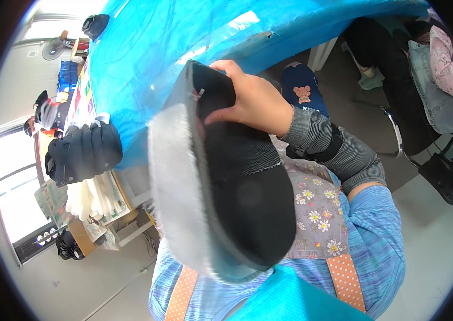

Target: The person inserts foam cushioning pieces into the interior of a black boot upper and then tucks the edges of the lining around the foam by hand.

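Note:
My right hand [253,99] comes in from the right in a grey striped sleeve cover. Its thumb and fingers pinch the edge of a black cap [253,214] held close before my chest. The cap is tilted, and dark panels with a patch of mesh texture face me. A pale, whitish panel [178,192] runs down its left side, blurred. No left hand shows; it may be hidden behind the cap. Beyond the cap lies a table [146,69] covered in shiny blue plastic.
Stacked black caps [87,150] sit at the table's left edge, near white pieces [93,195]. A navy cap [298,88] with a bear patch is behind my right forearm. At the right, another person in denim [437,85] sits near a black chair [445,176].

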Demonstrator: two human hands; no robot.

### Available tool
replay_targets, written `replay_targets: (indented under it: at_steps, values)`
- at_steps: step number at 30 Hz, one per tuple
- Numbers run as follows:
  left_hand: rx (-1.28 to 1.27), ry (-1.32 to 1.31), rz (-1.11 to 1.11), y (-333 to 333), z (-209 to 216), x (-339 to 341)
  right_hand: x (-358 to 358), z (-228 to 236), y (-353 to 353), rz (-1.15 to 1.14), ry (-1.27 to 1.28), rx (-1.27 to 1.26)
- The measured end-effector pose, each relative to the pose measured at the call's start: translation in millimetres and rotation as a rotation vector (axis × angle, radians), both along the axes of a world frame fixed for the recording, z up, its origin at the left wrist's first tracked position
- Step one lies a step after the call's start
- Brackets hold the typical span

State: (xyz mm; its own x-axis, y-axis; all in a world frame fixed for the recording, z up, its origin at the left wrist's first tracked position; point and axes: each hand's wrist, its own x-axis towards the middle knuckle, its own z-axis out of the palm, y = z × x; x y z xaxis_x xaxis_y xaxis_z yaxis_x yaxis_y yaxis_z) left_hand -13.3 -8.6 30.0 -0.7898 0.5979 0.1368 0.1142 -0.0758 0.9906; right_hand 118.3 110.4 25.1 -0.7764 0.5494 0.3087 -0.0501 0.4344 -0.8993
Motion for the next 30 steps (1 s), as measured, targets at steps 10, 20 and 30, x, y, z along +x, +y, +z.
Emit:
replay_targets:
  at_steps: [10, 20, 30]
  values:
    - [-0.036, 0.083, -0.322, -26.3, -6.0, 19.4, -13.9, -18.2, 14.1, 0.288, 0.148, -0.517]
    - [-0.023, 0.389, -0.197, 21.6, -7.3, 14.4, -26.0, -57.7, 16.2, 0.128, 0.224, -0.673]
    - [-0.192, 0.249, -0.386, 14.4, 22.1, 15.1, 0.4, 13.3, 56.4, 0.306, 0.339, -0.278]
